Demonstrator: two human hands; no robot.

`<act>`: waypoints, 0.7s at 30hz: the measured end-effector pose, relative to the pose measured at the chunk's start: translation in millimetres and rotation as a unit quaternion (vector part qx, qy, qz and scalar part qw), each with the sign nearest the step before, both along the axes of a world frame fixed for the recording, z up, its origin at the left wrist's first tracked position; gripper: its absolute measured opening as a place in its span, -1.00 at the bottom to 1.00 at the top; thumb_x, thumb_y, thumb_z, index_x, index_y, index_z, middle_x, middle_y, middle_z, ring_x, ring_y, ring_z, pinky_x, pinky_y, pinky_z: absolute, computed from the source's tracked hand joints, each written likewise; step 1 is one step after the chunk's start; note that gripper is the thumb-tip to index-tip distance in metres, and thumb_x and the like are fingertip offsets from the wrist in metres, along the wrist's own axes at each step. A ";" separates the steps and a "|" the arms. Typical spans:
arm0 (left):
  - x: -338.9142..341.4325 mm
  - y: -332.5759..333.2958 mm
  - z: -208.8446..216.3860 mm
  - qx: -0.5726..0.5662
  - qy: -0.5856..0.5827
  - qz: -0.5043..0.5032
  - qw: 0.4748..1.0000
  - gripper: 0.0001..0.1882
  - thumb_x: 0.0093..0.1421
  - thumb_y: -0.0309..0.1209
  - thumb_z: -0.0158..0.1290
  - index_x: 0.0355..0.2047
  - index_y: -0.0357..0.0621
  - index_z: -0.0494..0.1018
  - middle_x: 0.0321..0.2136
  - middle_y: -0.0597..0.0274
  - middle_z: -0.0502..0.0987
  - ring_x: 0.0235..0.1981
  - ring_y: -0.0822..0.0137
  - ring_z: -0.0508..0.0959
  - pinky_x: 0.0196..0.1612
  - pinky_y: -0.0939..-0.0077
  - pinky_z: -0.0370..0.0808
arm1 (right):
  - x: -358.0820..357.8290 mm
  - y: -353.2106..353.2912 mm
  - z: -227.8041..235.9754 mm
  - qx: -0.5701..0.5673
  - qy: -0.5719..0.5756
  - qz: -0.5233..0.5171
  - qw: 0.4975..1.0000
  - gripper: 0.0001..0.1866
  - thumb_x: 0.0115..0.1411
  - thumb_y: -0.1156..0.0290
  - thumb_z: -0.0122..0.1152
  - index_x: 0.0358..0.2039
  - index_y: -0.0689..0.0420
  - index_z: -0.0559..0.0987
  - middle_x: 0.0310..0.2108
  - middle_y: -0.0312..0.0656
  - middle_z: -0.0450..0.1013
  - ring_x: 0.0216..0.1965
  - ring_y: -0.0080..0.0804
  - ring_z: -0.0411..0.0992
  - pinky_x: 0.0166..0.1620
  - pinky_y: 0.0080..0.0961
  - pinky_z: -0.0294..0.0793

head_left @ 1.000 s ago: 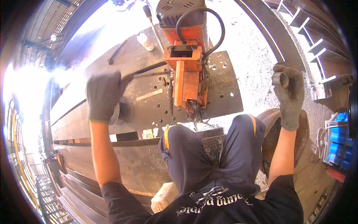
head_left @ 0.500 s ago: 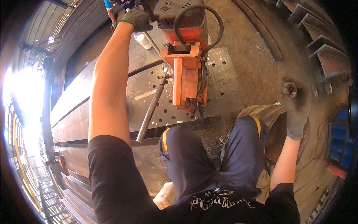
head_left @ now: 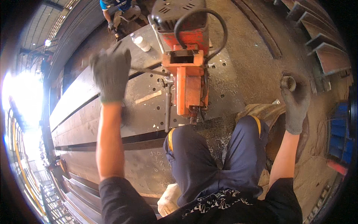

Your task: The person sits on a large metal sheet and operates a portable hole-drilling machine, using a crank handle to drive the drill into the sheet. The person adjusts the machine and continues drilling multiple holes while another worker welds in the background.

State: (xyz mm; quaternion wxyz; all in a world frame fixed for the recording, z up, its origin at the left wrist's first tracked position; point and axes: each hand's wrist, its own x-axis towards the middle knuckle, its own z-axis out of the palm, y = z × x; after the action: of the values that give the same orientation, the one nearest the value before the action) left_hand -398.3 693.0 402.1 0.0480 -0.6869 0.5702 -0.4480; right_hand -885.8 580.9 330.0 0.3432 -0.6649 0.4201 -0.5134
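An orange-red drill press (head_left: 186, 84) with a dark motor on top stands on a steel plate (head_left: 147, 121) full of drilled holes. From its left side spread three lever handles (head_left: 168, 108). My left hand (head_left: 110, 74), in a grey glove and slightly blurred, is closed round the lever handle pointing left. My gloved right hand (head_left: 296, 106) is raised beside my right knee. At its fingertips it grips a ribbed, coil-like metal ring (head_left: 288, 83); the rest of that piece, if any, is hidden by the glove.
A white bottle (head_left: 141, 43) and a pale strip (head_left: 148, 97) lie on the plates. A co-worker (head_left: 121, 11) crouches at the far left. Angled steel pieces (head_left: 324, 58) stand at the far right, above blue bins (head_left: 339, 130). A black cable (head_left: 225, 31) loops off the motor.
My left hand has swung down and left with the lever handle, and the other handles have turned with it. My right hand still grips the ribbed ring, almost unmoved.
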 end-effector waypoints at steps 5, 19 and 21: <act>-82.2 123.1 -63.2 0.040 0.134 0.228 0.964 -0.61 0.41 0.06 0.13 -0.41 0.07 0.49 -0.59 0.18 0.46 -0.40 0.08 0.62 -0.22 0.01 0.48 | 4.5 -19.0 -7.7 -0.012 -0.019 0.016 1.000 -0.61 0.25 0.55 0.49 0.07 0.18 0.58 0.05 -0.15 0.61 0.06 -0.44 0.55 0.17 -0.43 0.54; -28.1 75.6 -359.7 0.115 0.686 0.170 0.698 -0.58 0.49 -0.05 -0.01 0.02 -0.19 0.48 -0.11 -0.42 0.61 -0.01 -0.46 0.58 -0.02 -0.32 0.48 | 54.0 -2.8 -16.2 -0.007 0.017 0.158 0.987 -0.53 0.17 0.64 0.46 0.08 0.14 0.53 0.10 -0.12 0.56 0.13 -0.34 0.52 0.24 -0.35 0.50; -27.7 74.7 -354.3 0.091 0.686 0.146 0.707 -0.59 0.47 -0.06 0.01 -0.02 -0.20 0.48 -0.10 -0.40 0.61 0.01 -0.44 0.59 0.01 -0.29 0.49 | 70.8 9.9 -10.8 -0.027 0.003 0.200 0.979 -0.49 0.15 0.64 0.48 0.09 0.14 0.51 0.12 -0.10 0.55 0.14 -0.31 0.53 0.24 -0.34 0.51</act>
State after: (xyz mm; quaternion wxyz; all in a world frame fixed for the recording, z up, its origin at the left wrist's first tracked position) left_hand -426.1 767.7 47.9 -0.2291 -0.8719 0.3765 0.2135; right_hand -815.0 590.8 319.2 0.4195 -0.7462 0.2657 -0.4435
